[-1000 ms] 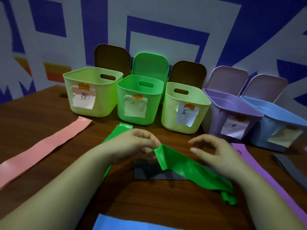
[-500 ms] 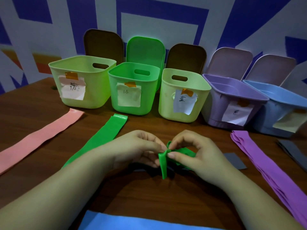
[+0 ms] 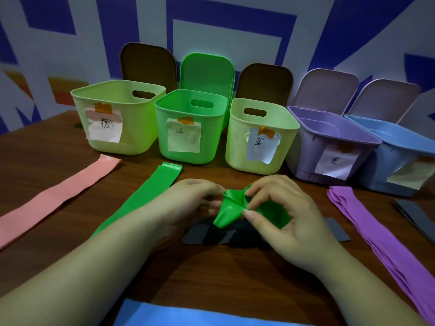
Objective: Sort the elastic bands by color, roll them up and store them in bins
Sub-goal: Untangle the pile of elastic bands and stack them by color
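1. Since the earlier frame, both hands bunch the green band [image 3: 231, 209] tighter; the loose tail that trailed right is now gathered in.
2. Left hand [image 3: 190, 201] and right hand [image 3: 284, 208] pinch it just above the table [image 3: 235, 274], in front of the green bin [image 3: 188, 128].
3. Progress: early, I judge. Bins look empty; pink band [image 3: 56, 196], second green band [image 3: 150, 191], purple bands [image 3: 376, 234] and blue band [image 3: 188, 314] lie flat, unrolled.
4. Band looks glossy, thin, crumpled rather than neatly rolled.

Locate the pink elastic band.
Head view: the pink elastic band lies flat at the table's left, its far end before the leftmost light-green bin.
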### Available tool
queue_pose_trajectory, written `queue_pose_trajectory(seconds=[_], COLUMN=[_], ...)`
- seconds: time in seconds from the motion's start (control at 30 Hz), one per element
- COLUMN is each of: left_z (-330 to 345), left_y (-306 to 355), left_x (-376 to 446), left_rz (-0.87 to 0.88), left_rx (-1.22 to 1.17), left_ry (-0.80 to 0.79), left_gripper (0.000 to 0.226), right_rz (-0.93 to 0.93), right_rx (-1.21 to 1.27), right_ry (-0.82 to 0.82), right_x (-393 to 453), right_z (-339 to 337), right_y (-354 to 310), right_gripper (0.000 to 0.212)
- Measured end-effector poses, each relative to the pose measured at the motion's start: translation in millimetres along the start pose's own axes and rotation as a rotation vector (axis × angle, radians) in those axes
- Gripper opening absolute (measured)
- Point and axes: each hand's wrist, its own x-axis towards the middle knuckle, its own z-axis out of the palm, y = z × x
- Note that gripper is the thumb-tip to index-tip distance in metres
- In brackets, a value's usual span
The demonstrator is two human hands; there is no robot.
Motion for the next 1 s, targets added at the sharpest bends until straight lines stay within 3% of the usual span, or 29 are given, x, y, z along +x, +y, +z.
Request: queue_pose_trajectory(seconds=[0.1, 0.2, 0.43, 0.57, 0.63, 0.7, 0.77, 0.93, 1.0], left_z=[3, 6, 4, -2, -6, -11, -16, -40, -53], left_y=[0, 1, 7, 8, 11, 20, 29, 44, 46], left_x=[0, 1, -4, -2, -4, -11, -17, -28, -26], left_rz=[0.127, 0.215, 0.372, 0.597, 0.652, 0.587, 0.498, 0.307, 0.319], left_rx=[-0.061, -0.195, -0.325, 0.043, 0.105, -0.009, -0.062, 0.247, 0.184], left_ry=[0.014, -0.078, -0.147, -0.02, -0.007, -0.055, -0.114, -0.265, -0.299], left_gripper=[0.02, 0.016, 0.003, 0.01, 0.011, 0.005, 0.016, 0.022, 0.026], right_rz=[0.09, 0.194, 0.346, 0.415, 0.449, 0.454, 0.459, 0.492, 0.508], right_rx=[0.066, 0.153, 0.481, 0.527, 0.52, 0.506, 0.458, 0.249, 0.086], right_ry=[0.032, 0.104, 0.076, -0.001, -0.07, -0.13, -0.187, -0.446, -0.519], right_x=[0, 1, 16, 39, 52, 65, 76, 97, 102], right_z=[-1, 0, -2, -13, -15, -18, -24, -44, -55], right_y=[2, 7, -4, -21, -28, -31, -35, -43, -44], right_gripper=[0.011, 0.011, 0.016, 0.014, 0.016, 0.016, 0.014, 0.004, 0.017])
